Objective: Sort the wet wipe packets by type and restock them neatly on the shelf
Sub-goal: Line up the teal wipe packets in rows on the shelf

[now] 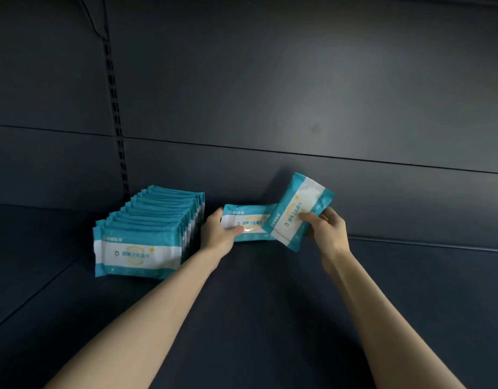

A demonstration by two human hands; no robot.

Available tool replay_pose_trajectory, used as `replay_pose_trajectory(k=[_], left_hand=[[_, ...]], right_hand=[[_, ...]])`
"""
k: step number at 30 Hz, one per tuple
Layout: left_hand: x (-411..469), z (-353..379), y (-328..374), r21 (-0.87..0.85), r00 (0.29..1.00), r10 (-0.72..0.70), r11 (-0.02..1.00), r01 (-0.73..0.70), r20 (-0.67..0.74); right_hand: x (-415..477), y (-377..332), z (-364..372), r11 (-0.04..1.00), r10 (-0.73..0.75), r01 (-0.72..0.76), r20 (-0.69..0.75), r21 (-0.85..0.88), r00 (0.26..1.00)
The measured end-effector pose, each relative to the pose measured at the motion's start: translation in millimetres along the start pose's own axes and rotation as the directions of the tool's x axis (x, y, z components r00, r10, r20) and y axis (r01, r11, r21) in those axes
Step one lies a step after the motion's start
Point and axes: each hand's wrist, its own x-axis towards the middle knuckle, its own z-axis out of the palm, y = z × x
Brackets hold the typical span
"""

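Our left hand (220, 231) curls round the left end of a level packet (250, 217) near the back of the dark shelf (270, 304); our right hand (327, 228) pinches a tilted packet (297, 210) overlapping it; the standing row of packets (147, 237) sits just left

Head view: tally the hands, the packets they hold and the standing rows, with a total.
Hands: 2, left hand and right hand.
Held packets: 2, level packet in the left, tilted packet in the right.
Standing rows: 1, the standing row; its packets are too close to count.
Total: 5.
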Motion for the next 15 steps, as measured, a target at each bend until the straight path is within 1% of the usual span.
replay_pose_trajectory(k=[3, 8, 12, 15], left_hand=[[16.8, 3.8, -1.5, 0.100, 0.997, 0.024, 0.995, -0.017, -0.069], [37.6, 5.4, -3.4, 0.226, 0.986, 0.114, 0.971, -0.084, -0.123], [43.3, 11.6, -6.2, 0.272, 0.979, 0.118, 0.960, -0.070, -0.165], [40.5, 12.0, -4.3, 0.232, 0.977, 0.083, 0.972, -0.036, -0.196]], right_hand=[[4.2, 1.9, 2.2, 0.999, -0.032, 0.033, 0.016, -0.036, 0.999], [9.5, 11.7, 7.1, 0.994, -0.057, 0.057, 0.013, -0.088, 0.998], [11.8, 14.4, 8.3, 0.994, -0.056, 0.055, -0.007, -0.098, 0.998], [10.6, 15.3, 10.0, 0.993, -0.017, 0.012, -0.037, -0.117, 0.999]])
